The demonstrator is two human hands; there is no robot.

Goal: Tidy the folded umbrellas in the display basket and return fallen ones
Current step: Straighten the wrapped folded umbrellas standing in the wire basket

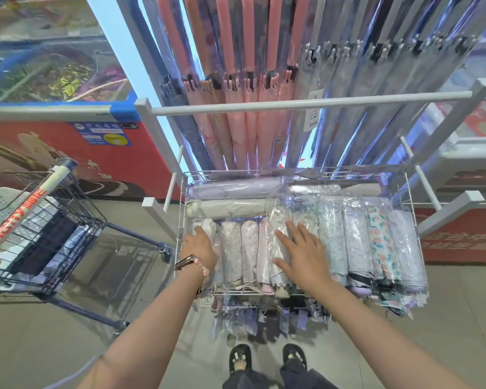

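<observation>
Over the white wire display basket (410,197), my left hand (199,245) and right hand (300,248) press flat, grips open, on plastic-sleeved folded umbrellas (334,237).

We can read very little here. The shopping cart handle (26,209) carries red lettering, too blurred to spell out. A blue sticker (104,133) on the red freezer (68,153) shows Chinese characters — illegible to us. The white tag (312,115) on the rack's rail holds small print, unreadable too.
</observation>
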